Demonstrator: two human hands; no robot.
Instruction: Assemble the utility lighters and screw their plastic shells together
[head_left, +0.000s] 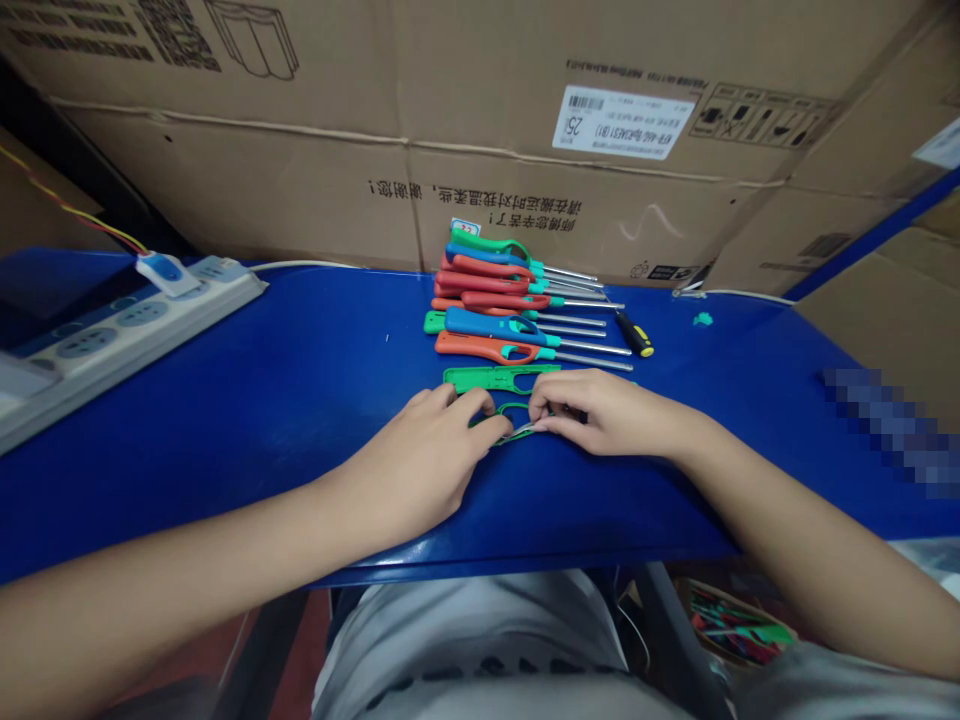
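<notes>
My left hand point(450, 450) and my right hand point(585, 405) meet low over the blue table, fingers closed on a green lighter casing half point(514, 408) with an open trigger loop. A thin greyish strip runs between the two sets of fingertips; its kind is hard to make out. Just beyond lies another green casing half point(480, 378), its inner side up, partly behind my right hand. Farther back, several long-necked lighters point(491, 347) in red, blue, orange and green lie stacked in a row, metal tubes to the right.
A black and yellow screwdriver point(635, 335) lies right of the lighter tubes, with a small teal piece point(702, 319) farther right. On the left is a white power strip point(127, 330) with a plug in it. Cardboard point(300, 190) walls the back. A box of colourful parts point(739, 625) sits below the table.
</notes>
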